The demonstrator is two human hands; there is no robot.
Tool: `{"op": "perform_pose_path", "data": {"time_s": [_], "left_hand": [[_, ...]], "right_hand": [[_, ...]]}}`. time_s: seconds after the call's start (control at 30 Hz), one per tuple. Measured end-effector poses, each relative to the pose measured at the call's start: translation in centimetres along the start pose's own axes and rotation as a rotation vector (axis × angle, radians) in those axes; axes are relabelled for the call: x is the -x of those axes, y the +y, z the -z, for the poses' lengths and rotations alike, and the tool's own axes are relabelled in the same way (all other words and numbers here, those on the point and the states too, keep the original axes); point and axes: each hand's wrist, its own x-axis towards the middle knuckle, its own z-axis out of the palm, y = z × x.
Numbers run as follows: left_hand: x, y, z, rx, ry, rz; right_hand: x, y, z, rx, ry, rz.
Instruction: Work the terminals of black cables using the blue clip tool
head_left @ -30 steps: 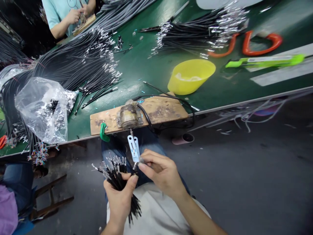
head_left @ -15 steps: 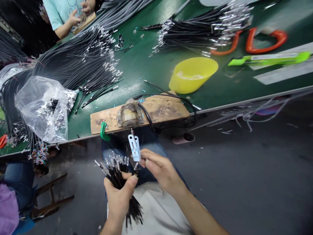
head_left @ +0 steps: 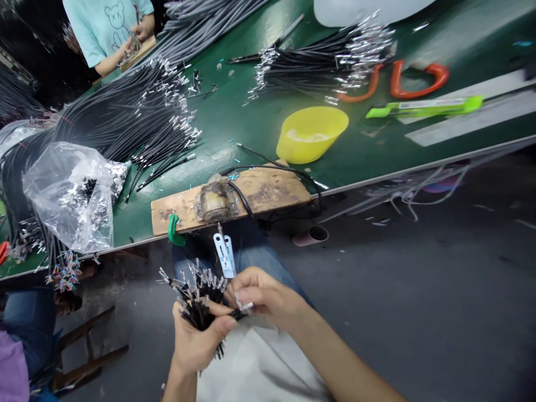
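Observation:
My left hand [head_left: 197, 341] is closed round a bundle of short black wires [head_left: 196, 296] with metal tips fanned upward, held over my lap. My right hand [head_left: 263, 296] is pinched on one black wire with a silver tip [head_left: 245, 308], right beside the bundle. Just above the hands a small blue-white metal tool [head_left: 224, 254] hangs from a wooden board [head_left: 268, 192] at the table's near edge. A brown taped block [head_left: 214, 202] and a green clamp [head_left: 175, 231] sit on that board.
The green table [head_left: 234, 117] carries big heaps of black cables [head_left: 125, 111], a clear plastic bag [head_left: 69, 195], a yellow bowl [head_left: 310, 134], orange-handled scissors [head_left: 402, 81] and a green knife [head_left: 422, 106]. Another person in a light blue shirt [head_left: 111, 25] works at the far left.
My right hand has dropped from the hanging metal tool down to the bundle and now pinches a single tipped wire. The left hand with the bundle has shifted slightly lower.

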Motion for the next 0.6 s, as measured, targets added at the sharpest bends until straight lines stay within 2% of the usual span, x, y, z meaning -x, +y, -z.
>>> {"op": "perform_pose_path", "data": {"time_s": [0.13, 0.27, 0.33, 0.4, 0.6], "left_hand": [[0.6, -0.2, 0.6, -0.073, 0.079, -0.076], [1.0, 0.6, 0.6, -0.071, 0.180, -0.100], [0.8, 1.2, 0.3, -0.074, 0.241, -0.108], [0.3, 1.7, -0.1, -0.072, 0.275, -0.113], [-0.9, 2.4, -1.3, -0.049, 0.260, -0.130]], "right_hand": [[-1.6, -2.3, 0.4, 0.044, 0.218, 0.139], [-2.6, -4.3, -1.0, 0.203, 0.416, 0.294], [-2.8, -4.7, -1.9, 0.246, 0.411, 0.293], [-3.0, -4.7, -2.5, 0.186, 0.365, 0.261], [-3.5, -3.7, -2.6, 0.055, 0.428, 0.253]]}}
